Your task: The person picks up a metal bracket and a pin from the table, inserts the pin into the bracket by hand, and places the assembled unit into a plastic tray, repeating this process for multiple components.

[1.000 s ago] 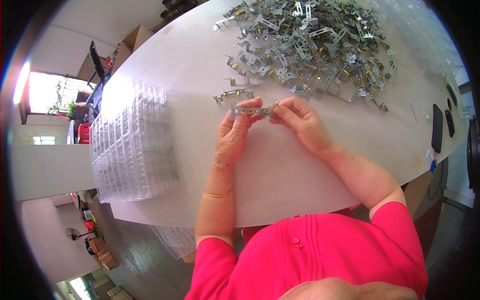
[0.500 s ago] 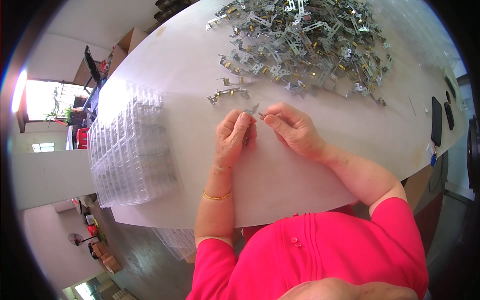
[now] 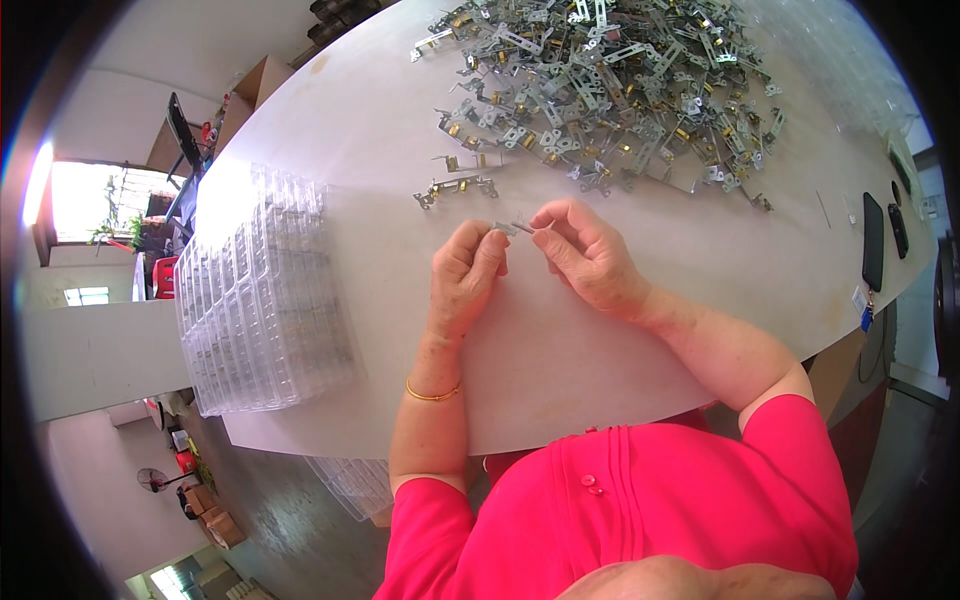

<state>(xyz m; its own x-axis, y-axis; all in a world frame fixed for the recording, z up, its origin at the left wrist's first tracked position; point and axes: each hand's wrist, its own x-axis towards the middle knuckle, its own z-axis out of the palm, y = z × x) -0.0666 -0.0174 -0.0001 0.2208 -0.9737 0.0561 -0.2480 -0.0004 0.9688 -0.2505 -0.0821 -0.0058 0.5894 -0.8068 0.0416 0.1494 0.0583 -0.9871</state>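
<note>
My left hand (image 3: pixel 465 280) is closed, thumb against fingers, around a small silver metal bracket (image 3: pixel 503 228) whose end sticks out past the fingertips. Facing it, my right hand (image 3: pixel 592 260) pinches a thin metal pin-like piece (image 3: pixel 523 228). Its tip meets the end of the bracket; the rest is hidden by my fingers. Just beyond my left hand, a loose bracket strip with brass-coloured parts (image 3: pixel 456 187) lies on the white table (image 3: pixel 380 130), with a smaller similar piece (image 3: pixel 462 162) behind it.
A large heap of silver and brass metal brackets (image 3: pixel 610 100) covers the far middle of the table. Stacked clear plastic trays (image 3: pixel 265 310) stand at the left, more clear plastic (image 3: pixel 830 60) at the far right. A black phone (image 3: pixel 873 242) and a thin needle-like rod (image 3: pixel 823 210) lie at right.
The bracket in my left hand has tilted down from upright toward the right. The pin in my right hand now meets its end; a gap was between them before.
</note>
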